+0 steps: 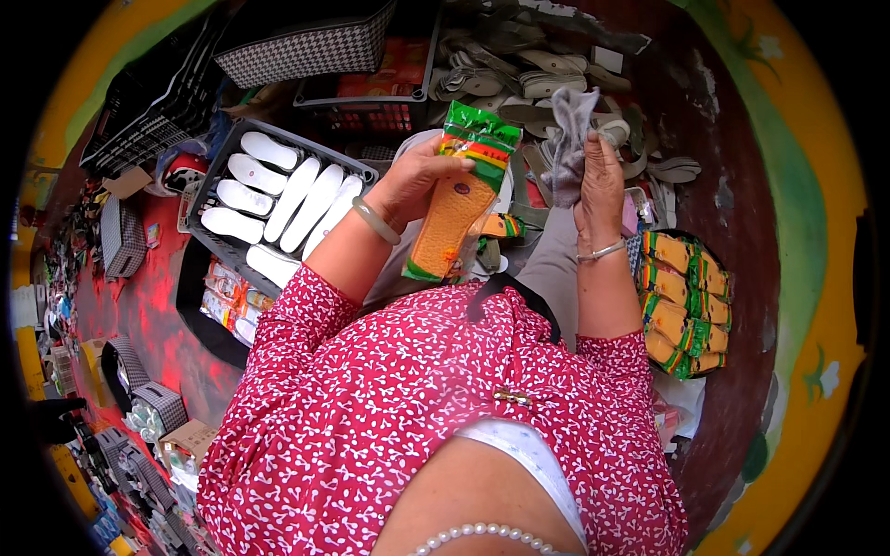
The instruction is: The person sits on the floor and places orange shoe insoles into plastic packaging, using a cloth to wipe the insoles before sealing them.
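Observation:
My left hand [422, 183] is closed on the upper part of a packaged insole [454, 218], a tan one in a clear wrapper with green, red and yellow printing, tilted above my lap. In my right hand [601, 188], raised to the right of it, a crumpled grey cloth [573, 139] is gripped between thumb and fingers. Beneath the two hands, another tan packaged insole [501, 225] shows partly between my legs, with its rest hidden by the held package.
White insoles [297, 190] fill a dark crate [215, 243] at the left. Many loose grey-beige insoles [552, 79] are heaped ahead. Several packaged tan insoles [684, 301] stand stacked at the right. A black crate [371, 113] and a houndstooth-patterned box [306, 54] stand at the back.

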